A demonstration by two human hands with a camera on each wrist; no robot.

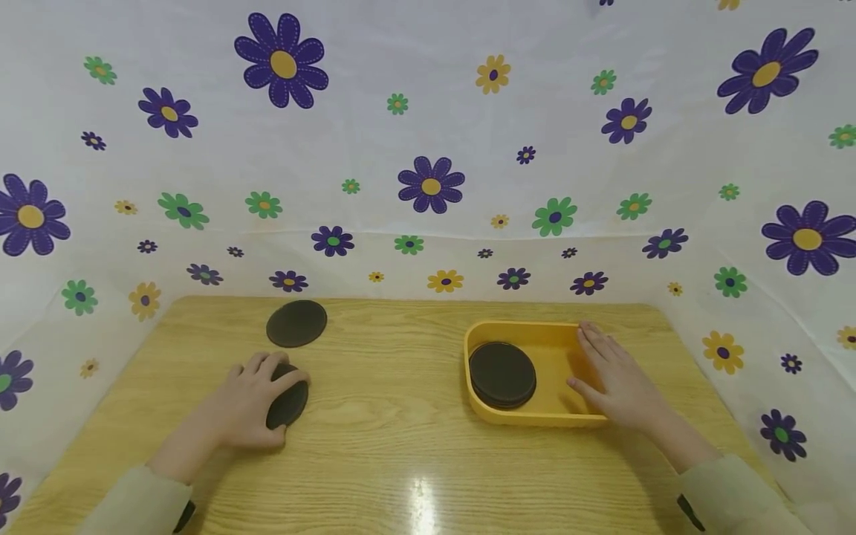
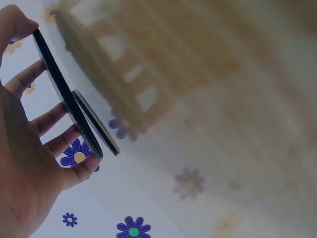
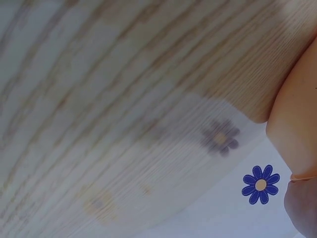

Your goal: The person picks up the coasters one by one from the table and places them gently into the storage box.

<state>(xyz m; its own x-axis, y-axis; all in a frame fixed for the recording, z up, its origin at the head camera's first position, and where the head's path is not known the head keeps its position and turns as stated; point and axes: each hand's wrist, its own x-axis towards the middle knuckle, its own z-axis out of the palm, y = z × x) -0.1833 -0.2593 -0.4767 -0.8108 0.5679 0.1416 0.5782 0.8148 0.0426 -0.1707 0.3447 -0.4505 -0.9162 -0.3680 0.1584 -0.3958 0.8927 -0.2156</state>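
At the left of the table my left hand [image 1: 250, 401] grips a round black coaster [image 1: 289, 401] by its edge, thumb on the near side and fingers on the far side. In the left wrist view that coaster [image 2: 67, 91] appears edge-on between thumb and fingers. Another black coaster [image 1: 296, 323] lies just beyond it on the table. My right hand [image 1: 618, 379] holds the right end of a yellow rectangular tray [image 1: 555, 334], its fingers at the far right corner and its thumb over the inside. Stacked black coasters [image 1: 503, 374] lie in the tray's left half.
The wood-grained table [image 1: 388, 461] ends at a white cloth [image 1: 374, 141] printed with purple, green and yellow flowers, which rises behind and on both sides. Bare tabletop lies between the left hand and the tray.
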